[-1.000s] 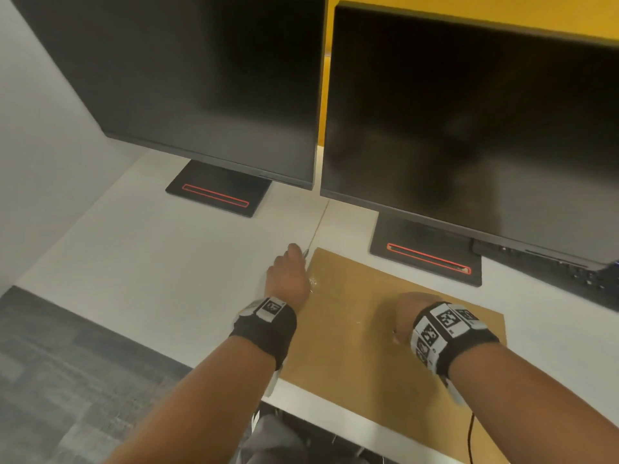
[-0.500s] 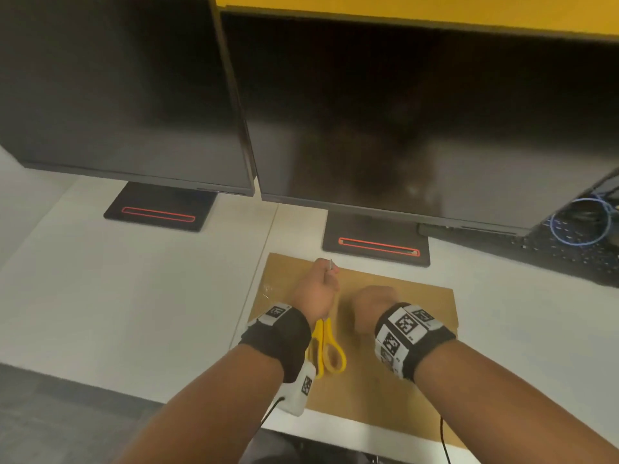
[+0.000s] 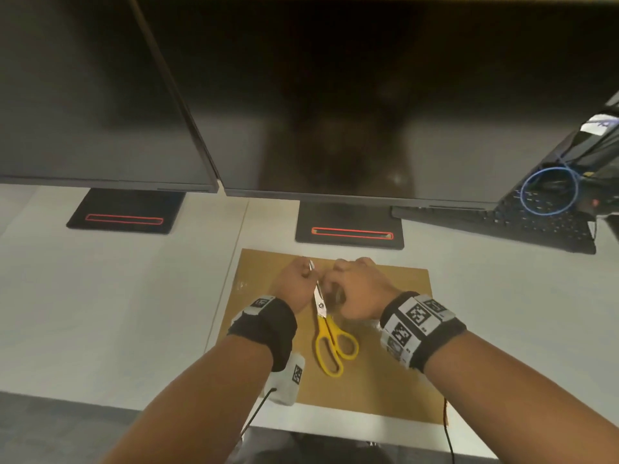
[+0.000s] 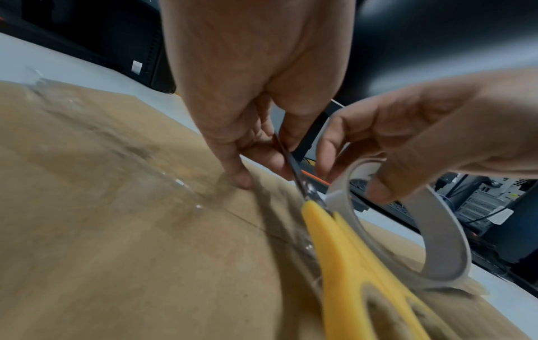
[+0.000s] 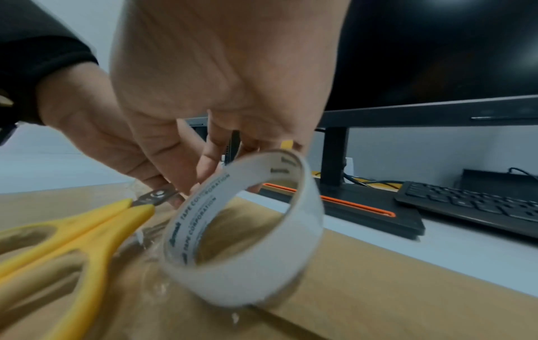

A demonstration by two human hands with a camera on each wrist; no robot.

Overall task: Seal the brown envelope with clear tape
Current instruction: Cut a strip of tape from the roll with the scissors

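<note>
On the white desk point(image 3: 117, 296) the brown envelope point(image 3: 395, 373) lies flat at six o'clock of the two dark monitors point(image 3: 301, 95), its near edge at the desk's front. Clear tape film point(image 4: 116, 142) glistens across its left part. The left hand point(image 3: 294, 284) sits over the envelope's far edge at eleven o'clock of the yellow-handled scissors point(image 3: 330, 343), fingers curled and pinching the closed blades. Their handles point to six o'clock. Just beside, at one o'clock of the scissors, the right hand point(image 3: 360, 289) grips the clear tape roll point(image 5: 247, 230), thumb inside the core; the roll's lower rim meets the envelope. A black keyboard point(image 3: 502, 226) lies at two o'clock.
</note>
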